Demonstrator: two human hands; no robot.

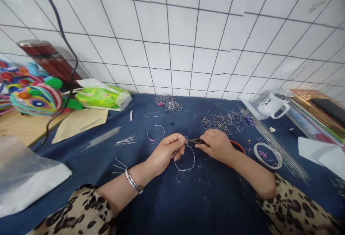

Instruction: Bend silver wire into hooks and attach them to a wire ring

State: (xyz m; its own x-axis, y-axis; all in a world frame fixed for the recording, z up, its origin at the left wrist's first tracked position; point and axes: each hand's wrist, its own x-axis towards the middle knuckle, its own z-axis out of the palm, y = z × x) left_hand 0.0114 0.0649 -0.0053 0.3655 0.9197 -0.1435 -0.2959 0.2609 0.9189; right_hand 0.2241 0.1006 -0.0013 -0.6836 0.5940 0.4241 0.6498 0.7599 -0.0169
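Observation:
A thin wire ring [194, 159] with small loops at its top and bottom hangs from the pinched fingers of my left hand [167, 152]. My right hand [217, 144] is closed round dark pliers [198, 141], whose tips meet the wire beside my left fingertips. One red handle [238, 146] of a tool shows behind my right wrist. Left of my hands, a second wire ring [156, 133] with a pink spot lies on the dark blue cloth [172, 206]. Short wire pieces [126, 140] lie farther left.
Tangled wire heaps [168, 102] [222, 121] lie toward the wall. On the right are a round dish [268, 156] with pink beads, long wires [283, 148], a white mug [272, 104] and stacked books. On the left are a green packet [101, 96], a plastic bag [29, 177] and a red flask [51, 60].

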